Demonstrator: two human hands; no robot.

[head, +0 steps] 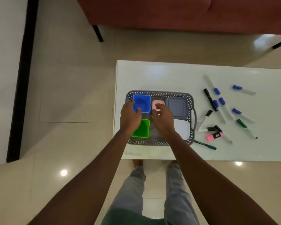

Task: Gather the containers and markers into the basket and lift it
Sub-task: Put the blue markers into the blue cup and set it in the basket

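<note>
Basket (159, 93) on table (169, 73), near its left end; five containers (177, 106) inside, two rows. Markers (224, 109) scattered on table right of basket, apart from it. Sofa (152, 12) behind table.

white table (169, 75), red sofa (152, 12), glossy tiled floor (71, 78)

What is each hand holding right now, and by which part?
Left hand grips the blue container at its near-left rim. Right hand touches the pink container; grip unclear.
</note>
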